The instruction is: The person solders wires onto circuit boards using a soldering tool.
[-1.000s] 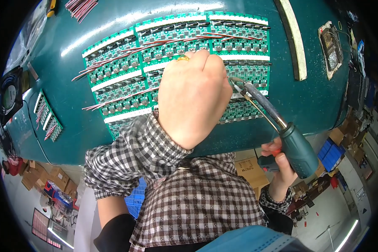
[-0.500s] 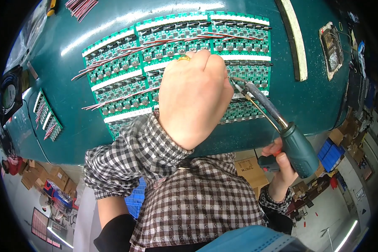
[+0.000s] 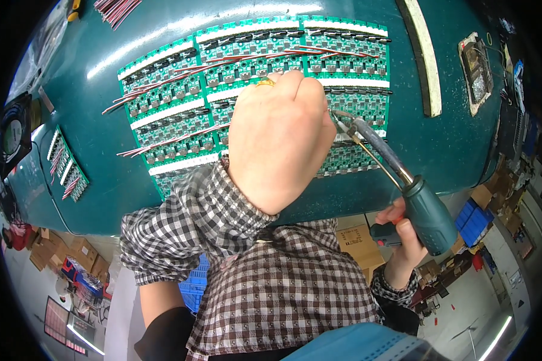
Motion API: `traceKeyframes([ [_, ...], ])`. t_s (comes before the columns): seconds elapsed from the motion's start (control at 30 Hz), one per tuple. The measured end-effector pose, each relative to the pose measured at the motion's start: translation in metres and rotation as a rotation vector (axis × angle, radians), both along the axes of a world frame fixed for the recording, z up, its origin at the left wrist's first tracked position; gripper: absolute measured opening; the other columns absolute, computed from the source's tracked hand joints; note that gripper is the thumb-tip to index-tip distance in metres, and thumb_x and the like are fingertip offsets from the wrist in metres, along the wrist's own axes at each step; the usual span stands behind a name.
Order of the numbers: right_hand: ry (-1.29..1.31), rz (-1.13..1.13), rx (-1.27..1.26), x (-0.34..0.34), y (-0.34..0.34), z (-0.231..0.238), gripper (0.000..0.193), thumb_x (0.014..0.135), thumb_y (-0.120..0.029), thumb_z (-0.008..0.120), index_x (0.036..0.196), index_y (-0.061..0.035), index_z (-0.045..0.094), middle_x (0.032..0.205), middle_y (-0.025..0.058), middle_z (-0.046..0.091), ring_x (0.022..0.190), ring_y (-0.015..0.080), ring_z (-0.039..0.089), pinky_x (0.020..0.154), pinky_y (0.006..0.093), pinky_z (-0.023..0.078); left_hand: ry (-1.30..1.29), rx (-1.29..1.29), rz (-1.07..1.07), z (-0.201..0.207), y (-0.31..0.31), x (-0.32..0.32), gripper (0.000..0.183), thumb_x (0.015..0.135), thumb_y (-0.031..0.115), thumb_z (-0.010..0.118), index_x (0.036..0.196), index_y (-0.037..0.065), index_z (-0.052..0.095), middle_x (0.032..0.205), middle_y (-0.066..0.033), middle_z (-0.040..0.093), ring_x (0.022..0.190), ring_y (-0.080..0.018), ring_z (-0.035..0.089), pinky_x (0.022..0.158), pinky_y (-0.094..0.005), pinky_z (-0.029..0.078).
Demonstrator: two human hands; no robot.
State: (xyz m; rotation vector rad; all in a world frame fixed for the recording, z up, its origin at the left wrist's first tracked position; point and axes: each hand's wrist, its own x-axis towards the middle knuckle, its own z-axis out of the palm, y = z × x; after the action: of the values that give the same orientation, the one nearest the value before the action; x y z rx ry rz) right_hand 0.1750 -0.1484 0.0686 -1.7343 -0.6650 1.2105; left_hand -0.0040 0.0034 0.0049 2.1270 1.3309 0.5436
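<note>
My right hand grips the soldering gun; my left hand curls, its hold hidden, over circuit boards on the worktop, probably light, stiff, fragile, best taken by the edges

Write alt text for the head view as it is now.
The right hand holds a green soldering gun pointed at green circuit boards on a dark green table. The left hand covers the middle boards, its fingertips hidden. Thin red and white wires lie across the boards.
</note>
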Motion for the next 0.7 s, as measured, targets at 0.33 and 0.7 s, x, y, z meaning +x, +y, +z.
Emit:
traceKeyframes([
  [0.33, -0.026, 0.015, -0.019, 0.0011, -0.0006, -0.0003, 0.039, 0.077, -0.014, 0.068, 0.105, 0.0094, 0.056, 0.08, 0.012, 0.062, 0.073, 0.0211, 0.062, 0.069, 0.0336, 0.052, 0.0, -0.004, -0.004, -0.0001, -0.0003, 0.0004, 0.013, 0.067, 0.005, 0.065, 0.074, 0.007, 0.054, 0.068, -0.0059, 0.053, 0.063, -0.0255, 0.053, 0.057, -0.0359, 0.041],
  [0.7, -0.02, 0.003, 0.023, 0.0015, -0.0017, 0.0008, 0.03, 0.077, -0.014, 0.069, 0.096, 0.0074, 0.059, 0.081, 0.0126, 0.062, 0.073, 0.0216, 0.063, 0.071, 0.0341, 0.052, -0.006, 0.015, -0.009, -0.0003, -0.0002, -0.0005, 0.014, 0.067, 0.005, 0.065, 0.075, 0.007, 0.054, 0.067, -0.0058, 0.053, 0.063, -0.0252, 0.053, 0.057, -0.0359, 0.041],
])
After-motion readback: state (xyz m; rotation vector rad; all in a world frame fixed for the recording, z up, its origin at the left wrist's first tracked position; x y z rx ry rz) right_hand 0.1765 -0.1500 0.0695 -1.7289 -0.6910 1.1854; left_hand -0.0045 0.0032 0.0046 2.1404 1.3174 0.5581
